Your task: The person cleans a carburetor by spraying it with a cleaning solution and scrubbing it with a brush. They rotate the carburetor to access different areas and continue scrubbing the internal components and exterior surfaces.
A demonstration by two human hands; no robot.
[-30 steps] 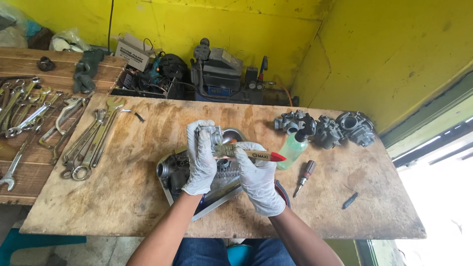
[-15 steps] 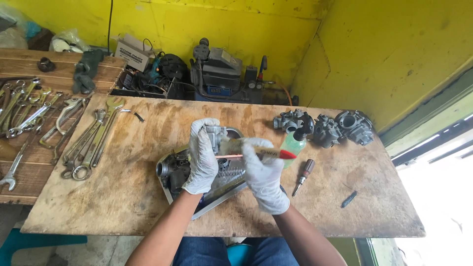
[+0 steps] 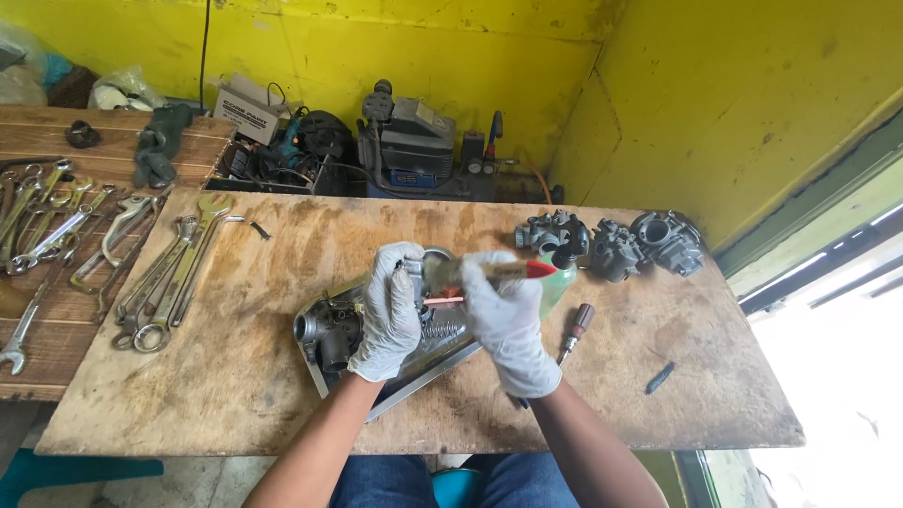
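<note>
Mid-frame over metal tray (image 3: 320,376): left hand (image 3: 390,315) fingers wrapped round carb part (image 3: 414,273); right hand (image 3: 503,320) clamped on brush (image 3: 489,273), long axis horiz., bristles touching part, handle pointing right.

A metal tray (image 3: 324,376) sits at the middle of the plywood board (image 3: 235,395), near its front edge, with a carburetor (image 3: 329,331) in its left end. Both gloved hands, left hand (image 3: 390,315) and right hand (image 3: 508,320), meet above the tray; a brush (image 3: 489,271) lies across them. A screwdriver (image 3: 572,331) lies just right of the right hand. Three carburetor bodies (image 3: 611,245) line the board's back right edge. Wrenches (image 3: 165,282) lie along the left edge, more spanners (image 3: 47,235) on the bench further left. A compressor (image 3: 414,146) stands behind the board
</note>
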